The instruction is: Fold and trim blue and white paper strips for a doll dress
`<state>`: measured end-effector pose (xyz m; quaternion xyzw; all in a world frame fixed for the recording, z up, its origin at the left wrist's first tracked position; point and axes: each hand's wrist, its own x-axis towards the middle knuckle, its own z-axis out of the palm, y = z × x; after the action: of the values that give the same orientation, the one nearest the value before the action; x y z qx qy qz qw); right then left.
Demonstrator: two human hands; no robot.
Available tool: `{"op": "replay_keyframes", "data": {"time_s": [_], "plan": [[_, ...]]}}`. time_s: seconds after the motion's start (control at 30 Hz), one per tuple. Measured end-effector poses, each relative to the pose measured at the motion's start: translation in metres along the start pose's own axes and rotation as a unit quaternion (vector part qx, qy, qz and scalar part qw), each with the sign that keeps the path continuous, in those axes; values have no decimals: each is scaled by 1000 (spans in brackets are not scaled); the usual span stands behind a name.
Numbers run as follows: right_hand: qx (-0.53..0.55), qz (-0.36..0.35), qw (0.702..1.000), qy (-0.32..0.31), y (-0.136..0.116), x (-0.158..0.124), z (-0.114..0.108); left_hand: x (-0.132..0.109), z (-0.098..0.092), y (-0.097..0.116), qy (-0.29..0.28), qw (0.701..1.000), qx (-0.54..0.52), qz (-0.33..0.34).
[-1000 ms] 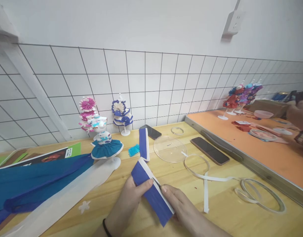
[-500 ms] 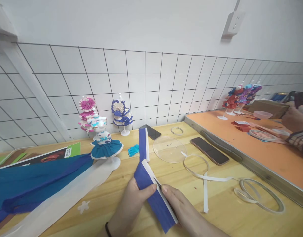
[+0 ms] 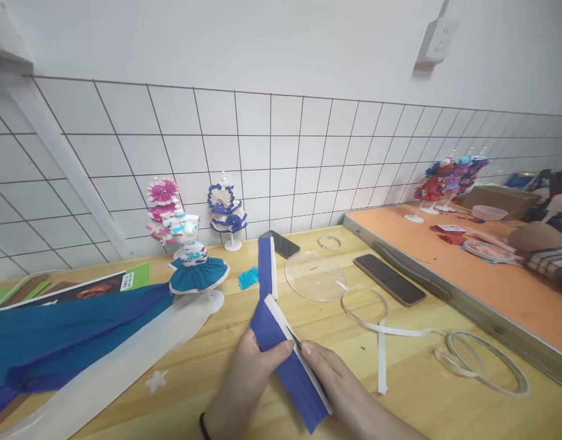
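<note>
Between my hands is a strip of blue crepe paper (image 3: 290, 373) with a white band along its right edge; its far part bends up and lies towards the phones. My left hand (image 3: 248, 373) grips the strip from the left, thumb pressed flat near the white band. My right hand (image 3: 333, 373) is closed at the strip's right edge, pinching a thin dark pointed tool (image 3: 294, 336) whose tip rests at the white band. Most of that tool is hidden by the fingers, so its kind cannot be told.
A small dress form (image 3: 192, 250) in a teal skirt stands left, beside teal and white paper strips (image 3: 125, 360). Behind are two ruffled forms, a clear disc (image 3: 315, 276) and a phone (image 3: 388, 280). Double-sided tape rolls (image 3: 487, 363) lie right; a co-worker's sleeve (image 3: 551, 263) is over the orange board.
My hands and the blue strip have barely moved; the view has shifted slightly. At the right, the co-worker's arm has moved lower.
</note>
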<state>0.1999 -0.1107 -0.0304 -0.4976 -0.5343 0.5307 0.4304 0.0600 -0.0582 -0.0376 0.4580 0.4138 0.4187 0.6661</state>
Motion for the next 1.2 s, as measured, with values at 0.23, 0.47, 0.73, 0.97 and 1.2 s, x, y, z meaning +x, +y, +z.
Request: {"op": "replay_keyframes", "data": {"time_s": [0.23, 0.47, 0.73, 0.97, 1.2], "plan": [[-5, 7, 1000, 7, 1, 0, 0, 0, 0, 0, -15, 1000, -14, 6], [3, -8, 1000, 6, 2, 0, 0, 0, 0, 1, -19, 1000, -22, 0], [-3, -8, 1000, 12, 1, -1, 1, 0, 1, -1, -21, 999, -39, -3], [-6, -13, 1000, 13, 3, 2, 1, -1, -2, 2, -41, 998, -44, -16], [-8, 8, 1000, 20, 2, 2, 2, -1, -2, 9, -46, 989, -134, -33]]}}
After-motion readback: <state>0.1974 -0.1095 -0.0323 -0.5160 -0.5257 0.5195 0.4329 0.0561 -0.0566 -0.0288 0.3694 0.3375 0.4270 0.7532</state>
